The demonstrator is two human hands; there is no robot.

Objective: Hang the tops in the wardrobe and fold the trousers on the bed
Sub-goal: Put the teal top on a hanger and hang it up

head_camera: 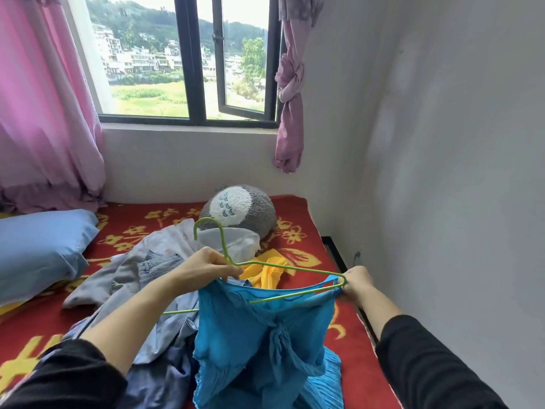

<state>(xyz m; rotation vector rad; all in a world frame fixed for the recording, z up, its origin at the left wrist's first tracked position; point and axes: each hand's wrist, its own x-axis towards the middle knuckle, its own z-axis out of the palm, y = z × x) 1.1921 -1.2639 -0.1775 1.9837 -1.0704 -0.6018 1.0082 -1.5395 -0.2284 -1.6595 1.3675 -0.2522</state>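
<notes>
A bright blue top [259,338] hangs in front of me over the bed, partly threaded on a thin green hanger [277,268]. My left hand [211,268] grips the hanger just below its hook, along with the top's left shoulder. My right hand [355,283] pinches the top's right strap against the hanger's right end. The hanger's left arm pokes out bare past the cloth. Behind lie a yellow garment [269,273], pale denim trousers [153,267] and a light grey garment [124,278] in a heap on the red blanket [298,214].
A grey and white plush toy [239,206] sits at the head of the bed, with a white cloth [236,240] in front of it. A blue pillow [38,246] lies at left. The white wall is close on the right; window and pink curtains stand behind.
</notes>
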